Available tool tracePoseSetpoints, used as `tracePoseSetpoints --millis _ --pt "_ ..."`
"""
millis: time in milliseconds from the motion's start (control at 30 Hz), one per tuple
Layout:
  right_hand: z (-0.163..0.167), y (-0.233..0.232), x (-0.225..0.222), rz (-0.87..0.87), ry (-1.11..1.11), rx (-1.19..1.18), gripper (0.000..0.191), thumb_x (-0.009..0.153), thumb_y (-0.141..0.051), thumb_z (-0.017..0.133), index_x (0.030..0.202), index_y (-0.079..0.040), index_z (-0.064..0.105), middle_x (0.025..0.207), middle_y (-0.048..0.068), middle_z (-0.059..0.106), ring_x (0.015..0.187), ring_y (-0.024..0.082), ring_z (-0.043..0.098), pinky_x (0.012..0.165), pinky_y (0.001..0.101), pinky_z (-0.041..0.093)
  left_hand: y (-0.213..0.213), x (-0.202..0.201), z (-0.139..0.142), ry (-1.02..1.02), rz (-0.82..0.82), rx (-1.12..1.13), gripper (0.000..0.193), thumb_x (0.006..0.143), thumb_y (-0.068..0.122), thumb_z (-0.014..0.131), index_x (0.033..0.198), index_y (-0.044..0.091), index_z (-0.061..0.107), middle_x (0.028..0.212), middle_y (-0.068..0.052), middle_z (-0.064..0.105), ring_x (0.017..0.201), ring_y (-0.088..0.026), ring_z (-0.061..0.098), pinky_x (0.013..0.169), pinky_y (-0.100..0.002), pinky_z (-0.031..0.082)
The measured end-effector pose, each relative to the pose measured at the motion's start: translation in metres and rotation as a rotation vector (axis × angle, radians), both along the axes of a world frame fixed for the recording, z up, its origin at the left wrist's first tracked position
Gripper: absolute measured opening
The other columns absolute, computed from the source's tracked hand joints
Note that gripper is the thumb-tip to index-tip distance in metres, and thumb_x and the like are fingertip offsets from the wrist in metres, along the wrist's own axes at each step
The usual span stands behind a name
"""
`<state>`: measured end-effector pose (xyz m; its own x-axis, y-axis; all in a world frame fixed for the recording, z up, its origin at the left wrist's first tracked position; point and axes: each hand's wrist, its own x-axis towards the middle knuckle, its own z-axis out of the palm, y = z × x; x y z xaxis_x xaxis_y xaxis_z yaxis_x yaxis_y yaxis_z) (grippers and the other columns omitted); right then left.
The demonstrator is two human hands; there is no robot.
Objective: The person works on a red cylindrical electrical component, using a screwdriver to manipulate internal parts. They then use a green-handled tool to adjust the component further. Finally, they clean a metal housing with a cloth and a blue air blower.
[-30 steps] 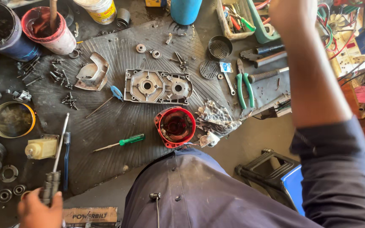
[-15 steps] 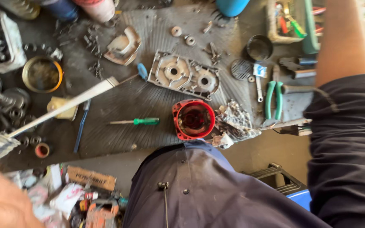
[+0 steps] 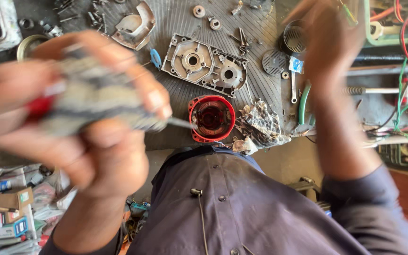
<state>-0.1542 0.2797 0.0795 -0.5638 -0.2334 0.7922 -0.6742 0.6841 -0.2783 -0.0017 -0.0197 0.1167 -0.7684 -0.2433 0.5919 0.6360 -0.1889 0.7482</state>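
Left hand (image 3: 72, 113) looming close to camera, blurred, fingers wrapping tight around one grey rag-like bundle (image 3: 95, 101) with red handle (image 3: 38, 107) poking out; thin metal shaft (image 3: 180, 123) sticking right toward bench. One grey two-hole gear cover (image 3: 205, 66) lying flat on ribbed mat (image 3: 175, 101). One red round motor housing (image 3: 211, 118) sitting at bench edge, crumpled cloth (image 3: 260, 125) just beside. Right hand (image 3: 331, 42) hanging raised over bench, blurred; grip impossible to tell.

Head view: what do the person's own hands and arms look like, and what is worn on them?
Both the left hand and right hand are bare and gloveless, blurred by motion. The right forearm is bare up to a pushed-up dark navy sleeve, matching the buttoned work shirt.
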Motion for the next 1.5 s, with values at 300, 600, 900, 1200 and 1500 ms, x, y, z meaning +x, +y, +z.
tracePoseSetpoints --millis 300,600,900,1200,1500 --pt "-0.062 -0.069 0.09 0.736 -0.576 -0.067 0.026 0.091 -0.009 0.079 0.116 -0.004 0.071 0.106 0.011 0.074 0.106 0.031 0.072 0.113 0.047 0.05 0.048 -0.02 0.017 0.046 -0.036 -0.369 0.038 0.118 0.026 0.064 0.144 0.014 0.038 0.132 -0.014 0.054 0.083 -0.012 0.059 0.074 -0.024 0.054" --pt "-0.082 -0.07 0.09 0.737 -0.597 -0.138 0.022 0.083 0.004 0.068 0.104 -0.002 0.07 0.107 0.013 0.072 0.107 0.034 0.069 0.095 0.0426 0.055 0.058 -0.01 0.024 0.114 0.212 -0.791 0.038 0.122 0.026 0.063 0.15 0.012 0.041 0.143 -0.007 0.051 0.126 -0.018 0.052 0.107 -0.028 0.048" --pt "-0.083 -0.07 0.088 0.774 -0.555 -0.106 0.02 0.085 0.004 0.069 0.104 -0.002 0.07 0.106 0.012 0.071 0.108 0.034 0.067 0.096 0.0422 0.054 0.06 -0.001 0.039 0.053 0.372 -0.935 0.038 0.119 0.03 0.066 0.149 0.012 0.051 0.142 -0.011 0.048 0.116 -0.017 0.061 0.094 -0.029 0.053" --pt "-0.075 -0.072 0.089 0.739 -0.636 -0.08 0.028 0.081 -0.003 0.076 0.109 -0.002 0.069 0.108 0.014 0.07 0.107 0.034 0.067 0.095 0.0441 0.053 0.068 0.008 0.059 0.016 0.436 -0.817 0.033 0.119 0.037 0.072 0.131 0.008 0.064 0.123 -0.007 0.055 0.095 -0.014 0.06 0.079 -0.027 0.05" --pt "-0.092 -0.074 0.094 0.658 -0.932 -0.236 0.033 0.083 -0.016 0.084 0.112 -0.008 0.07 0.11 0.008 0.075 0.106 0.021 0.072 0.097 0.0382 0.056 0.059 -0.011 0.067 -0.263 -0.493 0.01 0.016 0.105 0.015 0.058 0.1 0.0 0.058 0.084 -0.006 0.059 0.068 -0.01 0.059 0.064 -0.024 0.048"
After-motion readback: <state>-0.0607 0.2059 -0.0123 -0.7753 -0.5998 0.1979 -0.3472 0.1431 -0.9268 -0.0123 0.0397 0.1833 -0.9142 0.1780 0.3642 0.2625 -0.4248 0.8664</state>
